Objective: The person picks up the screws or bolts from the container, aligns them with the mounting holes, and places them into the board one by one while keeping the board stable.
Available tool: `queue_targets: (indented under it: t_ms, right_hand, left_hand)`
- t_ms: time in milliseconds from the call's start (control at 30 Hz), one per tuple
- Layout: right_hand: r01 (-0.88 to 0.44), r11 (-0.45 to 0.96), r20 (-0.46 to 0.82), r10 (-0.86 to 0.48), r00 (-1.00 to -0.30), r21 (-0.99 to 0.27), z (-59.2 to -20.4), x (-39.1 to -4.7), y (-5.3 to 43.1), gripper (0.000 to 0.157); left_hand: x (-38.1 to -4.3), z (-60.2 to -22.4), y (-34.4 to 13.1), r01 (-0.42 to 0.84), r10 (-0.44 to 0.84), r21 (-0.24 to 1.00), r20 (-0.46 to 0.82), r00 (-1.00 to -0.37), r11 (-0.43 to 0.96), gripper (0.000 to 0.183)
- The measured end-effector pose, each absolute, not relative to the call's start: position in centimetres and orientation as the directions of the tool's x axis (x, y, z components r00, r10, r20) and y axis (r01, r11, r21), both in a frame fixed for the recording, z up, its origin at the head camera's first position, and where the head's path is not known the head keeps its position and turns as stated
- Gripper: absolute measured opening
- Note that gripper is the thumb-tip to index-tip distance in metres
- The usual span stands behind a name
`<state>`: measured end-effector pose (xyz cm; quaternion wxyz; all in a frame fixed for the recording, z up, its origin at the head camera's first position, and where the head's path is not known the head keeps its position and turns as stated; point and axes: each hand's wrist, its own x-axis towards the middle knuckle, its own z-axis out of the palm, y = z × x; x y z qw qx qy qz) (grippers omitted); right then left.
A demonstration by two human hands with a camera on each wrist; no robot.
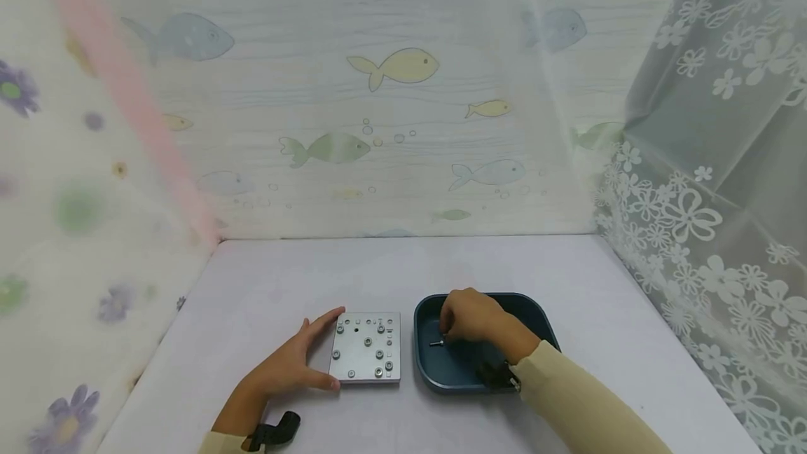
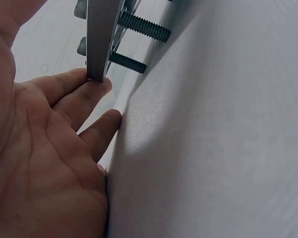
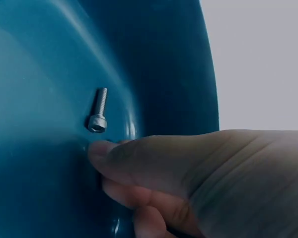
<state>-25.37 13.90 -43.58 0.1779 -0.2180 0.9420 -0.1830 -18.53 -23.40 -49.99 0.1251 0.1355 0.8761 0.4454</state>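
A square silver metal plate (image 1: 359,359) with several socket-head bolts set in it lies on the white table. My left hand (image 1: 286,363) holds its left side, thumb at the near corner and index finger at the far corner. In the left wrist view, threaded bolt shanks (image 2: 144,26) stick out beneath the plate (image 2: 100,39), and fingertips touch its edge. My right hand (image 1: 476,317) reaches down into a dark blue tray (image 1: 429,377). There a loose socket-head bolt (image 3: 99,111) lies just beyond the thumb tip, apart from it; the fingers are loosely bent, partly hidden behind the thumb.
The tray stands to the right of the plate, with a narrow strip of white tablecloth (image 1: 406,405) between them. Fish-patterned curtain (image 1: 391,125) hangs behind the table, and lace curtain (image 1: 712,230) on the right. Black straps (image 1: 277,431) sit on the wrists.
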Motion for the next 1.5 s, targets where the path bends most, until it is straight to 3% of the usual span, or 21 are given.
queue_targets:
  t_ms: [567,833,1067,1500]
  right_hand:
    - [-0.372,0.867,-0.262,-0.463,-0.847,-0.331,-42.8,-25.9,13.4,0.005]
    - [-0.363,0.841,-0.26,-0.484,-0.836,-0.4,-42.3,-25.8,13.5,0.01]
    - [-0.401,0.774,-0.167,-0.536,-0.828,-0.49,-41.8,-26.0,13.3,0.014]
    - [-0.433,0.63,0.012,-0.558,-0.83,-0.645,-40.7,-25.5,12.2,0.006]
  left_hand:
    - [-19.5,-50.0,-23.5,0.148,0.357,0.817,-0.075,-0.931,0.557,0.124]
    - [-19.5,-50.3,-23.5,0.138,0.354,0.812,-0.089,-0.931,0.567,0.123]
    - [-19.3,-50.4,-23.2,0.142,0.35,0.813,-0.08,-0.933,0.565,0.124]
    - [-19.0,-50.7,-23.2,0.128,0.357,0.815,-0.102,-0.929,0.565,0.124]
